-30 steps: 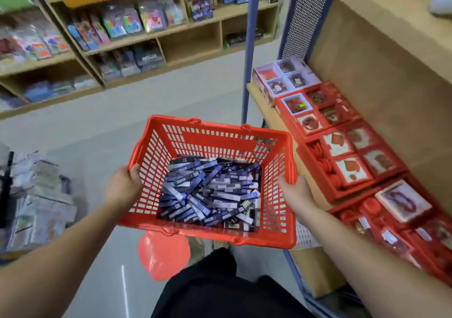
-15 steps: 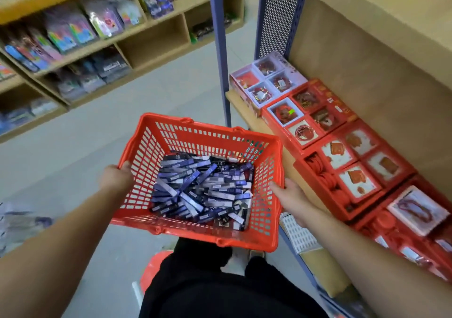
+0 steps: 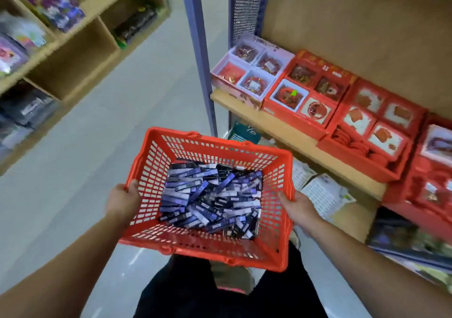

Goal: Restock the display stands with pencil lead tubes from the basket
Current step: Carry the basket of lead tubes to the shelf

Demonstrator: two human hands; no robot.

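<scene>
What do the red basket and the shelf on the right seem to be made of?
The red basket looks like moulded plastic, slightly glossy: one even colour, regular slots in its walls. The shelf on the right looks like matt light wood or wood-look board; the blur hides any grain.

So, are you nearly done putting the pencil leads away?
Not nearly. Nothing looks done: the pencil lead tubes lie heaped in the red basket. In hand: the left hand and right hand grip its sides, holding it up in the aisle. Left: finding the display stands, none in view, only red boxes on the wooden shelf, then filling them.
</scene>
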